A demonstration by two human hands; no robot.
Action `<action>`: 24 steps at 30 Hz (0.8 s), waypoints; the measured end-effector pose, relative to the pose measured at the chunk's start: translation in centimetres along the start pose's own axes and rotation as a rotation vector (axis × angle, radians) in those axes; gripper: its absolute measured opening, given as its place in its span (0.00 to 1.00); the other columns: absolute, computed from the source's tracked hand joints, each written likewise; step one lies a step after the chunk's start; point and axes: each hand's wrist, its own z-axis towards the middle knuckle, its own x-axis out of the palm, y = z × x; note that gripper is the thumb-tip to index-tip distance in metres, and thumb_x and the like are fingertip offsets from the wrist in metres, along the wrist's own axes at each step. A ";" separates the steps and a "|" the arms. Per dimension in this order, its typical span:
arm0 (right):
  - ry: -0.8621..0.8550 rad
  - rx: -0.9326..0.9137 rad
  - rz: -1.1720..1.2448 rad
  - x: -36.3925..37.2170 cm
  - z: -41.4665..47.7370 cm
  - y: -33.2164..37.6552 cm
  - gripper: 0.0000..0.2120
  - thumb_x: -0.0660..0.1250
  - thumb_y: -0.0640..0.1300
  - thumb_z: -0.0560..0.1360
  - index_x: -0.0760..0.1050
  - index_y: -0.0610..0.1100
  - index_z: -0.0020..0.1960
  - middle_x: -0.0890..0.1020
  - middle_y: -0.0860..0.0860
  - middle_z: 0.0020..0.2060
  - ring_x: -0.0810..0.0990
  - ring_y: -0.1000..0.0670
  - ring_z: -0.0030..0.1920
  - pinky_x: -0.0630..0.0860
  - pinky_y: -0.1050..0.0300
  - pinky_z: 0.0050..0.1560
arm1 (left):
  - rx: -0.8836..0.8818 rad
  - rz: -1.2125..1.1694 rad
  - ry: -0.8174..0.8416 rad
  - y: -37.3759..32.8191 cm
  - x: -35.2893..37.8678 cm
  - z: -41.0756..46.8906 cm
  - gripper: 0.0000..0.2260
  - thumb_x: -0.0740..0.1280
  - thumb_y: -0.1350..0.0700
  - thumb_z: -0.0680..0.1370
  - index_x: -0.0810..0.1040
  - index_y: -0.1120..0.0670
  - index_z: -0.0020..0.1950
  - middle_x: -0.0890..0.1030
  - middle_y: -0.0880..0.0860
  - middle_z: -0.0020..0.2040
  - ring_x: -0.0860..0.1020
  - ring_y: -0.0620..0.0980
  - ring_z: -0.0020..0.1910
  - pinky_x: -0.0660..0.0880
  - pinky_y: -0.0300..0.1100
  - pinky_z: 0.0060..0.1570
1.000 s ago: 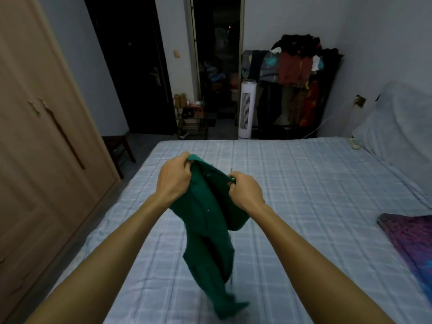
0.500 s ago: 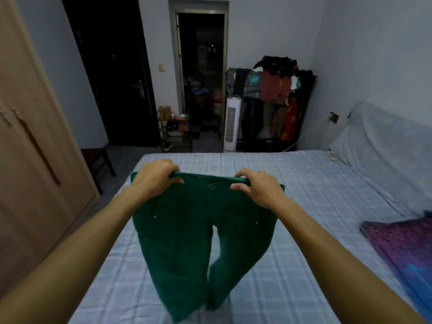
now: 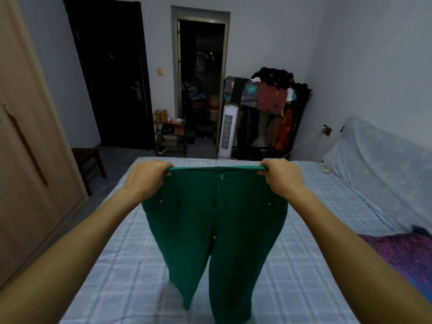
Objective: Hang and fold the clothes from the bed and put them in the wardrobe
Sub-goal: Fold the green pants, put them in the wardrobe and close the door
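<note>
The left hand [image 3: 146, 177] and the right hand [image 3: 279, 176] grip the green trousers [image 3: 215, 220] by the waistband, fingers curled tight. The trousers hang above the bed [image 3: 315, 265].

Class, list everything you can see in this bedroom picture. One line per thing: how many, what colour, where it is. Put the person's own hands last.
trousers: one, green, held up over the bed
bed: one, pale blue check sheet, centre
patterned cloth: one, purple, on the bed's right edge
wardrobe: one, light wood, left
door: one, dark, shut, far wall
tower fan: one, white, beyond the bed
clothes rack: one, dark, heaped with mixed garments, far right corner
stool: one, dark, by the wardrobe
left hand: grips the waistband's left end
right hand: grips the waistband's right end
</note>
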 end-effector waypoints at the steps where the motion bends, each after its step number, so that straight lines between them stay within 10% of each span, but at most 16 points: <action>1: -0.053 -0.005 0.000 -0.2 -0.1 -0.2 0.09 0.63 0.49 0.78 0.77 0.49 0.56 0.82 0.47 0.48 0.79 0.43 0.48 0.72 0.52 0.40 | -0.022 -0.004 -0.009 -0.3 -0.6 -0.1 0.08 0.63 0.54 0.79 0.79 0.49 0.56 0.82 0.52 0.50 0.79 0.57 0.48 0.71 0.46 0.37; 8: -0.431 -0.113 -0.017 0.2 0.2 -0.8 0.08 0.66 0.41 0.73 0.82 0.49 0.49 0.82 0.47 0.39 0.79 0.41 0.43 0.64 0.43 0.62 | 0.074 -0.553 0.857 -4.7 -3.7 -0.7 0.06 0.68 0.47 0.76 0.80 0.42 0.52 0.82 0.43 0.46 0.80 0.44 0.46 0.76 0.42 0.48; 13: -0.591 -0.510 0.096 0.8 0.6 3.0 0.05 0.70 0.43 0.68 0.82 0.51 0.42 0.80 0.50 0.37 0.79 0.44 0.42 0.68 0.41 0.61 | -0.022 -0.737 0.464 -9.0 -2.5 1.5 0.35 0.70 0.45 0.73 0.55 0.41 0.75 0.71 0.50 0.66 0.72 0.47 0.61 0.71 0.44 0.59; 17: -0.580 -0.729 0.232 1.6 -0.6 4.6 0.04 0.68 0.43 0.69 0.81 0.46 0.43 0.80 0.45 0.45 0.76 0.44 0.49 0.71 0.46 0.56 | 0.141 -0.779 0.458 -10.2 -2.2 2.7 0.52 0.78 0.51 0.65 0.43 0.39 0.76 0.57 0.41 0.74 0.59 0.40 0.69 0.63 0.38 0.66; 21: -0.481 -0.493 0.495 1.7 -1.3 4.4 0.16 0.71 0.46 0.65 0.74 0.41 0.49 0.75 0.43 0.51 0.72 0.45 0.51 0.74 0.49 0.49 | 0.169 -0.891 0.443 -11.6 -0.5 2.6 0.23 0.77 0.55 0.68 0.75 0.48 0.60 0.80 0.46 0.53 0.78 0.45 0.51 0.77 0.43 0.53; 24: -0.289 -0.225 0.576 2.6 -2.0 3.4 0.31 0.77 0.50 0.63 0.67 0.43 0.60 0.69 0.45 0.59 0.72 0.46 0.56 0.75 0.49 0.52 | 0.044 -0.897 0.322 -12.2 1.6 2.0 0.08 0.73 0.56 0.71 0.79 0.46 0.46 0.82 0.48 0.42 0.79 0.47 0.42 0.77 0.51 0.46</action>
